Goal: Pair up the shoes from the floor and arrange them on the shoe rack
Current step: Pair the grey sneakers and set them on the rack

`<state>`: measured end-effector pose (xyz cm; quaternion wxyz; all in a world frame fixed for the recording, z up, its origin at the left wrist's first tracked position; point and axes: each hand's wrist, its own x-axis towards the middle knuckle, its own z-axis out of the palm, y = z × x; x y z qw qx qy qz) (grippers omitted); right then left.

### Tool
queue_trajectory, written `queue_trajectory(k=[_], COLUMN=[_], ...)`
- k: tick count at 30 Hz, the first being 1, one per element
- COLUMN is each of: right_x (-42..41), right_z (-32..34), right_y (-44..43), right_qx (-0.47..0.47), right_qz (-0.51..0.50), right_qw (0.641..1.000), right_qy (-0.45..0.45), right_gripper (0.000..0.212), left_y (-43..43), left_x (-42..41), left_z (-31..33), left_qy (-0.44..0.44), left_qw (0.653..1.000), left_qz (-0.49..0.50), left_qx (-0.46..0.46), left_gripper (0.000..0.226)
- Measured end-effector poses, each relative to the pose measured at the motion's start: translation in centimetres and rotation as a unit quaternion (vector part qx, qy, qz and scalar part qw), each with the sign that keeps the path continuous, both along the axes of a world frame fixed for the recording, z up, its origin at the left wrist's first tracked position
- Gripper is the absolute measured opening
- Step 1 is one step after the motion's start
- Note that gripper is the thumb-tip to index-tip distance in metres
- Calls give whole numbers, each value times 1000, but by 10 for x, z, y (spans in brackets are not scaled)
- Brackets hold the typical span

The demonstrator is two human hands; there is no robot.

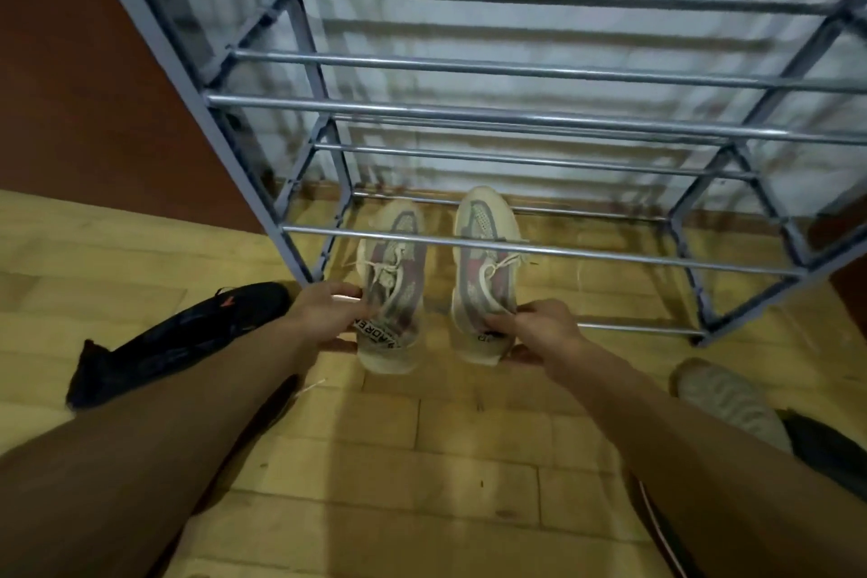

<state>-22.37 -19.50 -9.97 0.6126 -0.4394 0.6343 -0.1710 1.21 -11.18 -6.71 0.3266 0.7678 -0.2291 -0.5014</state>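
Two cream knit sneakers with grey-pink tops lie side by side, toes pointing into the bottom tier of the metal shoe rack. My left hand grips the heel of the left sneaker. The heel of the right sneaker is held by my right hand. Both heels stick out past the rack's lowest front bar. On the floor to the left lies a black shoe. A grey-beige shoe lies at the right, with another dark shoe just behind it.
The rack has several tiers of silver bars on a grey-blue frame and stands against a pale wall. A dark red wall panel is at the left. The floor is yellow wood-pattern tile.
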Motion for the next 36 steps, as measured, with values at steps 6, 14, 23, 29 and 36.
queue_trajectory(k=[6,14,23,29,36], right_x=[24,50,66,76,84], right_z=[-21,-43,-43,-49,-44], right_y=[-36,-44,-33,-14,1], right_qx=[-19,-39,-62,-39,-54], right_qz=[9,43,41,19,15], right_qw=[1000,998,997,997,998], right_qy=[9,-38,2,-58,-41], right_gripper=[40,33,16,40,30], left_y=[-47,-76,-45,-34,7], left_x=[2,13,8,9,30], left_z=[-31,-52,-60,-64,-54], left_qy=[-16,-109,-53,34,71], left_qw=[995,988,996,973,979], left_qz=[83,92,74,213,191], left_qx=[-51,-58,3,-77,-30], left_gripper=[48,31,47,24,37])
